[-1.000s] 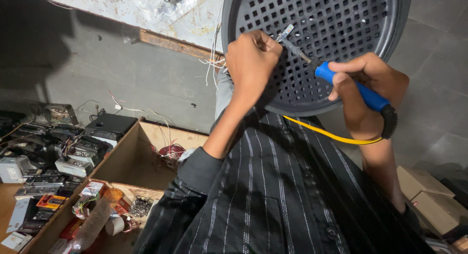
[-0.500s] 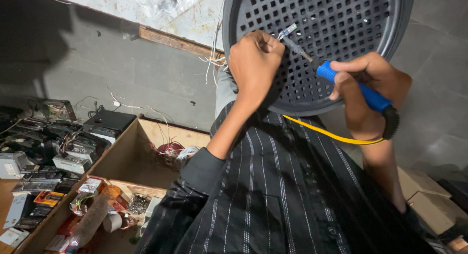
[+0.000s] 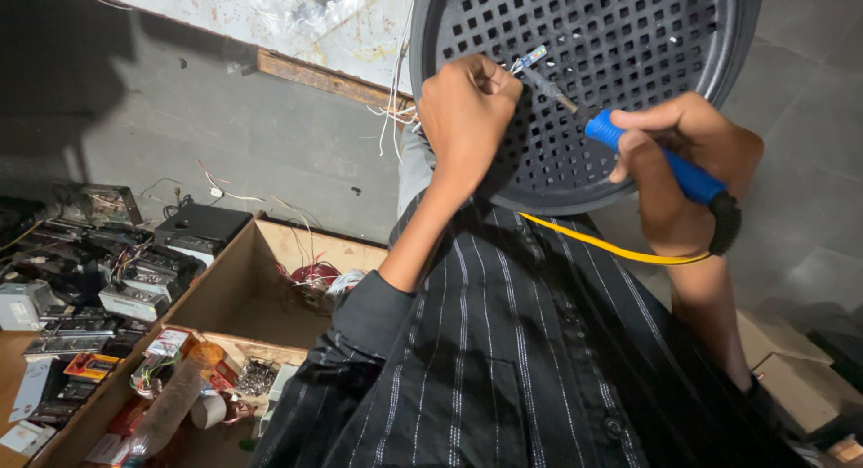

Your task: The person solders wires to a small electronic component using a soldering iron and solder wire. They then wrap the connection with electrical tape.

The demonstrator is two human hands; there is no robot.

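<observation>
Grey concrete floor [image 3: 225, 135] lay below me, with the black perforated round grille [image 3: 629, 90] as my landmark. Nearest, left of the grille and lower, sat a cardboard box [image 3: 243, 297] of electronic parts. At the grille's face my right hand [image 3: 683, 162] was clamped on the blue-handled soldering iron [image 3: 665, 162], its yellow cord [image 3: 611, 248] trailing under. My left hand [image 3: 467, 117] pinched shut on a small component [image 3: 532, 56] against the grille. I judged the soldering step under way; next called for a steady tip.
</observation>
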